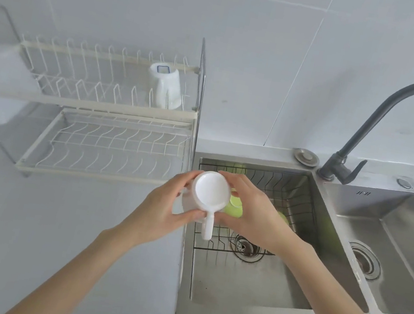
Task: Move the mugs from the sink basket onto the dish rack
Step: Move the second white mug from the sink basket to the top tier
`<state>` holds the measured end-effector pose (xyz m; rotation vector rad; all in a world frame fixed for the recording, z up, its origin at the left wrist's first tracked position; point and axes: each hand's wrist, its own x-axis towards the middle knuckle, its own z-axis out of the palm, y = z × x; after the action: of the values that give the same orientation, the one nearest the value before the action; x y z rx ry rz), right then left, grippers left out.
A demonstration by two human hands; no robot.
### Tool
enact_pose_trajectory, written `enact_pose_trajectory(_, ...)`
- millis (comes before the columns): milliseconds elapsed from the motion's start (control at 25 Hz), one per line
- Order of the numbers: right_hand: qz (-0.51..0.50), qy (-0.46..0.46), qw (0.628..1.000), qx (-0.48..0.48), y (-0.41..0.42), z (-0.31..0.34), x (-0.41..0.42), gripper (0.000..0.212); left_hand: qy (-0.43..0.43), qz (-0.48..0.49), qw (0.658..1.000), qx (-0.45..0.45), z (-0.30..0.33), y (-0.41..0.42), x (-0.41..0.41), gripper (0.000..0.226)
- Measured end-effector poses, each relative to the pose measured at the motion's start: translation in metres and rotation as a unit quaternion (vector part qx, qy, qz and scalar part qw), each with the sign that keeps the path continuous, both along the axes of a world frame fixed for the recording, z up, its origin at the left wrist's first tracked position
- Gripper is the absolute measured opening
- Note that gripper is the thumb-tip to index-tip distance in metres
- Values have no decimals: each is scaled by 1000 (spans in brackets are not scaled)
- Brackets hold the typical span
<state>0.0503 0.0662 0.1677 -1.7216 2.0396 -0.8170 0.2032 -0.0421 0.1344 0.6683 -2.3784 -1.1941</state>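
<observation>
Two bare forearms reach forward from the worktop's near edge. At the far left stands the dish rack [103, 108], one white mug [166, 88] upside down on its upper tier. The left hand [163, 207] curls its fingers [182, 183] around a second white mug [207, 198], base up, handle pointing back toward the person, held over the sink's [245, 296] left rim. The right hand [251, 214] closes on the same mug from the other side, above green mugs [234, 208] lying in the sink basket [295, 200].

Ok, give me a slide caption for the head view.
Both hands lift a white mug from the sink basket toward the dish rack.
</observation>
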Motion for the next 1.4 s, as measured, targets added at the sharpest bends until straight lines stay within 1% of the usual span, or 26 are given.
enact_pose_trajectory(120, 7, -6, 1000, -20, -13, 11, 26, 67, 12, 0, 1000, -15, 13, -16, 27, 63)
enact_pose_trajectory(360, 30, 7, 999, -30, -44, 41, 62, 63, 32, -3, 998, -50, 44, -46, 71, 59)
enact_pose_trajectory(600, 80, 103, 990, -46, -81, 89, 84, 69, 85, 10, 993, -80, 78, -79, 95, 57)
enact_pose_trajectory(720, 89, 150, 983, -47, -101, 113, 90, 70, 101, 18, 989, -104, 97, -100, 99, 63)
enact_pose_trajectory(800, 94, 170, 980, -49, -117, 128, 91, 70, 111, 26, 986, -118, 109, -116, 100, 68)
enact_pose_trajectory(960, 95, 191, 976, -49, -149, 157, 89, 67, 118, 44, 983, -137, 136, -146, 97, 68)
enact_pose_trajectory(1040, 93, 192, 975, -56, -164, 169, 88, 66, 112, 49, 982, -146, 149, -160, 96, 70)
enact_pose_trajectory(1160, 89, 183, 977, -61, -191, 180, 87, 63, 87, 56, 985, -138, 167, -186, 96, 65)
enact_pose_trajectory(1400, 89, 181, 979, -35, -256, 171, 85, 64, 11, 50, 993, -108, 171, -245, 96, 78)
